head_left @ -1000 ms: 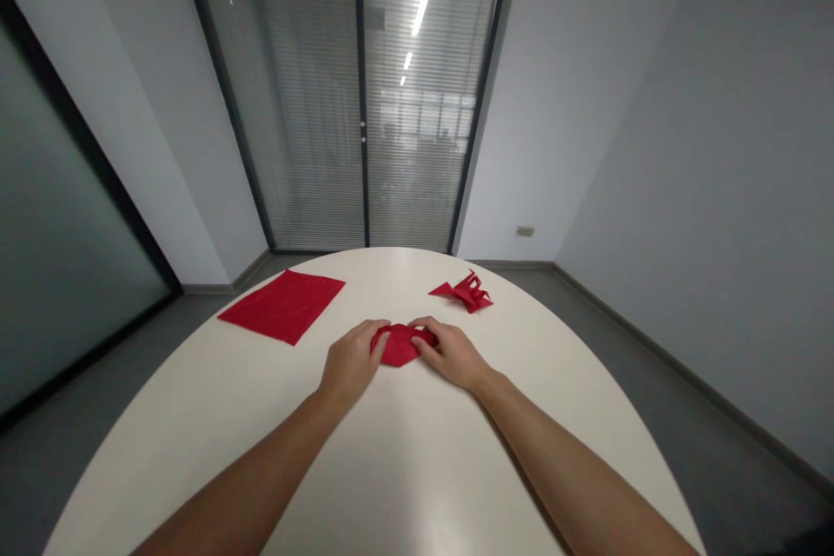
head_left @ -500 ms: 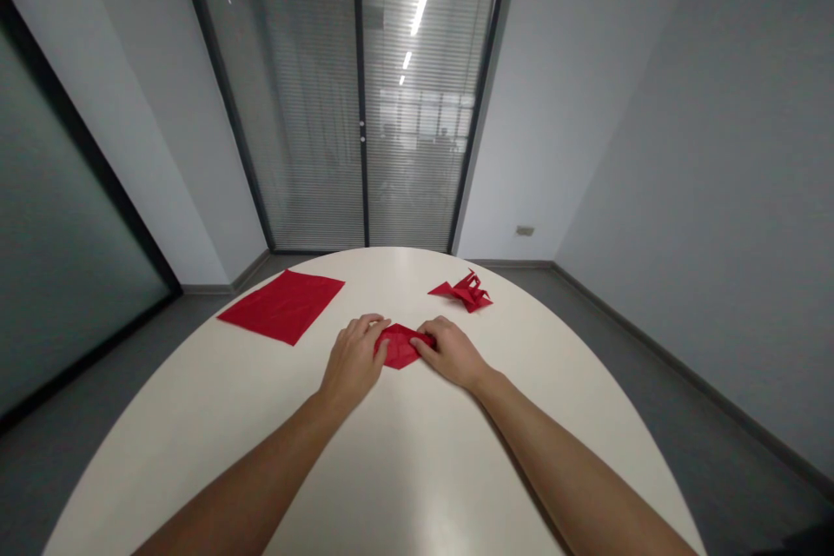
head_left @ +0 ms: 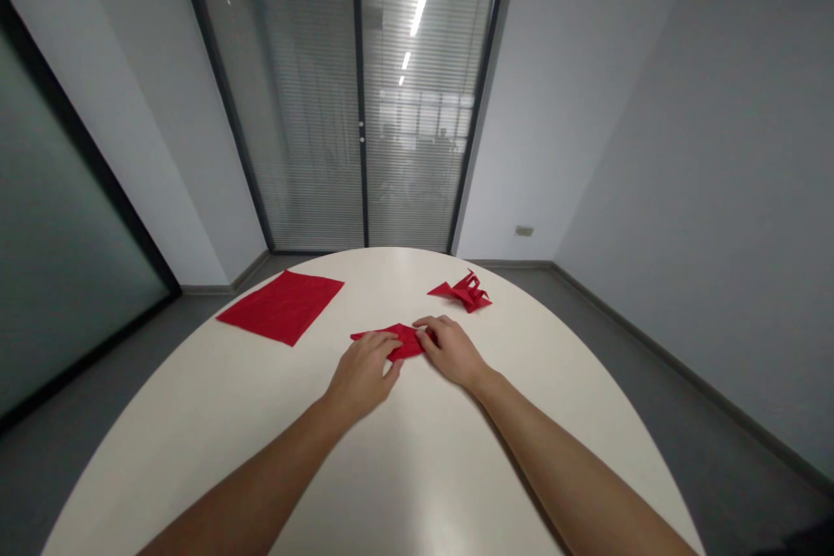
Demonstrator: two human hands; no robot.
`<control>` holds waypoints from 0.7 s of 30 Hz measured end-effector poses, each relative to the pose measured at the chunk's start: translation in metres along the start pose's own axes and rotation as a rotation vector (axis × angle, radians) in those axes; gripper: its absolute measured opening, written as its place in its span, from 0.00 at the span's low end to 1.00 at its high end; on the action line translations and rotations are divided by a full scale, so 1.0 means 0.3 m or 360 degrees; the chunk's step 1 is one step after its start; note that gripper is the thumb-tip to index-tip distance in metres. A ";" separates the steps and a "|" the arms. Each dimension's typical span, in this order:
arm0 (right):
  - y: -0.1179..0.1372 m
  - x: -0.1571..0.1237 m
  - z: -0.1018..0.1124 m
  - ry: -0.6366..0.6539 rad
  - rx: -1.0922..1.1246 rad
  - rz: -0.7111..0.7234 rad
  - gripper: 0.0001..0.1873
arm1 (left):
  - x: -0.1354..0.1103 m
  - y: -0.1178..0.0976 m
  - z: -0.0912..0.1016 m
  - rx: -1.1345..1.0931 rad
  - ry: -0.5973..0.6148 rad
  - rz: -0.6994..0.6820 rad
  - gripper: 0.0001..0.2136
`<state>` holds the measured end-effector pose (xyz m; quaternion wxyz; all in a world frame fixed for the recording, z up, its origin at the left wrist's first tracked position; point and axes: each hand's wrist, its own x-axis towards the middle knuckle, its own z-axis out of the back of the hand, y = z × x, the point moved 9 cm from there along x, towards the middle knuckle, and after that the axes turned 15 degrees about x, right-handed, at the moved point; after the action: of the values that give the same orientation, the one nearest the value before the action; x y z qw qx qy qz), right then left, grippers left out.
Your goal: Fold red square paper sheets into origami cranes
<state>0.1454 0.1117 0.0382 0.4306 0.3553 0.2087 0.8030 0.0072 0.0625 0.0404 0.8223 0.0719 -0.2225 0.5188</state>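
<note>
A partly folded red paper (head_left: 393,339) lies flat in the middle of the white oval table (head_left: 391,460). My left hand (head_left: 362,373) rests on its near left part with the fingers stretched out flat, pressing it down. My right hand (head_left: 451,350) sits at the paper's right end, fingers curled and pinching that edge. A pointed flap of the paper sticks out to the left past my left hand.
A flat red paper square (head_left: 281,305) lies at the table's far left. A finished red folded paper figure (head_left: 465,291) sits at the far right. Beyond the table stand a glass door with blinds (head_left: 361,95) and grey walls.
The red paper has been pressed flatter, and a pointed flap now shows on its left. My left hand has slid nearer and its fingers have spread flat. My right hand has barely moved.
</note>
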 end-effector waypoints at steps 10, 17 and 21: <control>0.116 -0.017 -0.004 0.0150 -0.0096 0.0410 0.09 | 0.001 0.014 0.001 0.0081 0.0006 0.0061 0.11; 0.109 -0.019 -0.026 0.0255 -0.0123 0.0365 0.12 | 0.011 0.034 0.006 0.0139 0.0058 0.0141 0.11; 0.091 -0.011 -0.028 0.0243 -0.0043 0.0318 0.09 | 0.016 0.047 0.010 0.0162 0.0078 0.0178 0.12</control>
<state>0.1254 0.0938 0.0489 0.3360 0.3062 0.1935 0.8694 -0.0042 0.0718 0.0435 0.7925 0.0884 -0.1792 0.5763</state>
